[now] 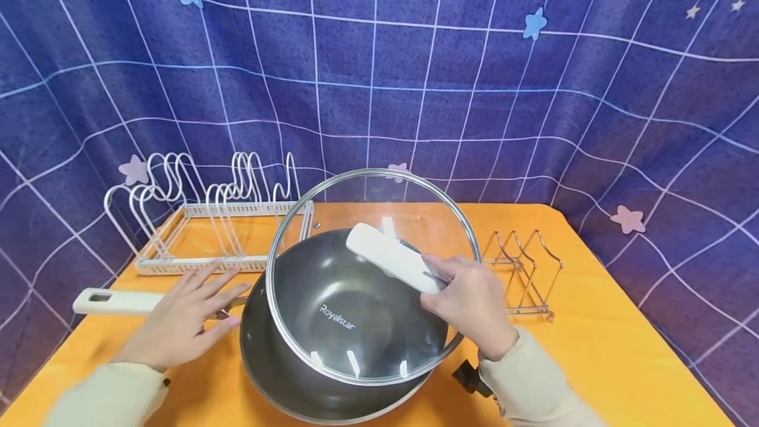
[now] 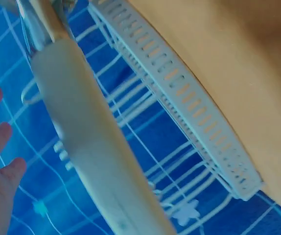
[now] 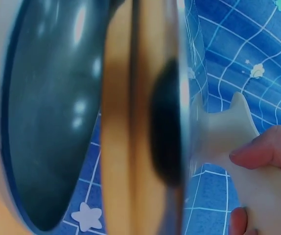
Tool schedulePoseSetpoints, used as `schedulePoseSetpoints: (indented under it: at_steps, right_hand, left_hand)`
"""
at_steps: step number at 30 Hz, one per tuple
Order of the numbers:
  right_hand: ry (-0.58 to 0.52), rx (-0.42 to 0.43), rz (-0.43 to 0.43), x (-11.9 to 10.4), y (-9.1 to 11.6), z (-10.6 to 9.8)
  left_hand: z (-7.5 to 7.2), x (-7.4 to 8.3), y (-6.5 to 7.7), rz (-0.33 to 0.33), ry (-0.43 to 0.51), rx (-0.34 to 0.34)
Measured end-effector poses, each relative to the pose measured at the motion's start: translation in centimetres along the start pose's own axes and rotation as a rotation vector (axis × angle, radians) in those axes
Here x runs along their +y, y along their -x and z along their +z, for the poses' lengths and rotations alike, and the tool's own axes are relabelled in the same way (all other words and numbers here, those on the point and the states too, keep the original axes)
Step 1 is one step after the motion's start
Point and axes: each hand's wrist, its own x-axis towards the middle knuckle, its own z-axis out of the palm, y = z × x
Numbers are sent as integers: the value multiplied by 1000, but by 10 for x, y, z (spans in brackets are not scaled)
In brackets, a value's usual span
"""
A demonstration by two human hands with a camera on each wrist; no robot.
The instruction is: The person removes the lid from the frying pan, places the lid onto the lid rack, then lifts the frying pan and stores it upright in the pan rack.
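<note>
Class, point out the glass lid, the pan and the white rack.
Glass lid (image 1: 388, 254): head view, on its white handle.
Pan (image 1: 281, 368): head view, lower inner wall.
White rack (image 1: 168, 267): head view, front rail.

Dressed in Pale Cream

The left sleeve (image 1: 112, 395) and right sleeve (image 1: 538, 374) are plain and long; left hand (image 1: 190, 315) and right hand (image 1: 465, 298) are bare. A black, blocky device (image 1: 470, 378) sits by the right sleeve's end, a small dark piece (image 1: 167, 382) at the left's.
</note>
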Motion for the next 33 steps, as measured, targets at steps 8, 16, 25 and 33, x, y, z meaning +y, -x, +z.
schedulePoseSetpoints:
  at_steps: [8, 16, 25, 33]
  right_hand:
    - [47, 25, 2, 7, 2, -12]
    - [123, 44, -7, 15, 4, -22]
    - [133, 73, -24, 22, 4, -23]
    - [97, 60, -10, 26, 4, -26]
  left_hand:
    - [3, 9, -18, 52, -20, -48]
    - [-1, 16, -30, 98, -9, -26]
    - [-6, 24, -42, 172, -27, -35]
    - [-6, 14, -42, 264, 0, 14]
